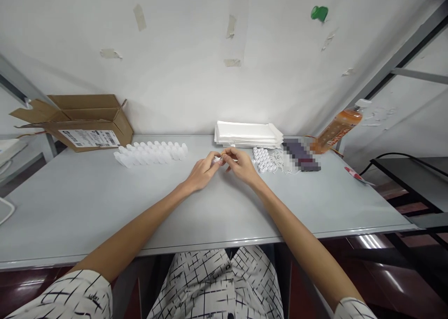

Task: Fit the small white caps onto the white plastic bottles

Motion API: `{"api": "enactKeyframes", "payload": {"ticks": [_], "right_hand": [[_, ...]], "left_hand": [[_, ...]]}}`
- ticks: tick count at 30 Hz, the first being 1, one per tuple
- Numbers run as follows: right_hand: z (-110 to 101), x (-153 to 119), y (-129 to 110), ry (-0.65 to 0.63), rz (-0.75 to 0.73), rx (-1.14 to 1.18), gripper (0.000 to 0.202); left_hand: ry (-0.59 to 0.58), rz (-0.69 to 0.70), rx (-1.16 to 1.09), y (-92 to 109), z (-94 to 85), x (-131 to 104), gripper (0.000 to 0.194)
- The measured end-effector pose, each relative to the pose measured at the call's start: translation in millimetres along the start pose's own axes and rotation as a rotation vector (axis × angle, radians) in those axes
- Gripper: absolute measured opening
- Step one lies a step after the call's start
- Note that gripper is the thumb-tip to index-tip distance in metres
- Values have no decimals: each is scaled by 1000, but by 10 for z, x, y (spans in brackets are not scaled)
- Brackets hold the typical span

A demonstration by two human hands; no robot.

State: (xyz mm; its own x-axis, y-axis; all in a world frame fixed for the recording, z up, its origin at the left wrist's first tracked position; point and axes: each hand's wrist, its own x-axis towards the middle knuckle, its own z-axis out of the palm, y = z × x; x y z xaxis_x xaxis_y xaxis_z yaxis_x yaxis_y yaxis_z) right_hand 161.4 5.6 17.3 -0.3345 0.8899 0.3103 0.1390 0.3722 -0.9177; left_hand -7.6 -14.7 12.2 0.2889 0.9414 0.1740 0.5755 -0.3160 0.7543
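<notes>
My left hand (203, 171) and my right hand (241, 164) meet above the middle of the grey table (224, 207), fingertips pinched together. Between them is something small and whitish, mostly covered by the fingers and too small to make out. Just right of my right hand lies a cluster of small white and silvery round pieces (263, 159), with a tangle of thin white strings (279, 160) beside it. To the left of my hands, several translucent white bottle-like pieces (151, 153) lie in a row. Behind my hands is a stack of flat white packets (248, 134).
An open cardboard box (91, 125) stands at the back left. At the right are a blurred dark flat object (301, 155), a tilted bottle of orange drink (336, 130) and a red and white piece (357, 175) by the table's edge. A wall (182, 86) rises behind.
</notes>
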Motion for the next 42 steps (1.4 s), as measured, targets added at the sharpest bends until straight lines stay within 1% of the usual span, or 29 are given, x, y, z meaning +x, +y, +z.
{"api": "enactKeyframes", "payload": {"ticks": [3,7,9,11,12,15,17,20,24,28,31,35,39,42], "right_hand": [[-24,2,-47,36,-45,28,20],[-95,14,-84,130,-34,83,26],[-158,23,-101,211,-26,83,29],[-231,29,-116,295,-31,43,30],[-266,31,-120,328,-35,17,30],[-346,34,-115,389,-53,-55,27],[-375,34,-103,409,-78,-112,26],[-389,33,-91,412,-124,-220,24],[-387,39,-62,384,-170,-379,20],[-396,52,24,350,-169,-531,17],[-415,61,86,335,-155,-615,17],[-443,64,112,342,-139,-686,19],[-452,59,107,353,-132,-703,20],[-454,59,107,358,-118,-712,20]], "left_hand": [[3,37,7,15,-14,7,32],[0,57,29,-16,4,35,31],[39,85,30,-61,26,60,30],[107,110,20,-117,50,91,28],[133,106,10,-145,60,107,28],[211,33,3,-218,68,155,30],[222,0,2,-254,52,183,31],[203,-28,-49,-296,10,217,30],[220,-44,-106,-330,-22,236,33],[248,-37,-96,-327,-8,236,32],[259,-49,-39,-305,1,236,27],[286,-105,76,-265,-9,226,19],[284,-182,224,-243,-14,222,19],[263,-218,305,-235,-8,265,20]]}}
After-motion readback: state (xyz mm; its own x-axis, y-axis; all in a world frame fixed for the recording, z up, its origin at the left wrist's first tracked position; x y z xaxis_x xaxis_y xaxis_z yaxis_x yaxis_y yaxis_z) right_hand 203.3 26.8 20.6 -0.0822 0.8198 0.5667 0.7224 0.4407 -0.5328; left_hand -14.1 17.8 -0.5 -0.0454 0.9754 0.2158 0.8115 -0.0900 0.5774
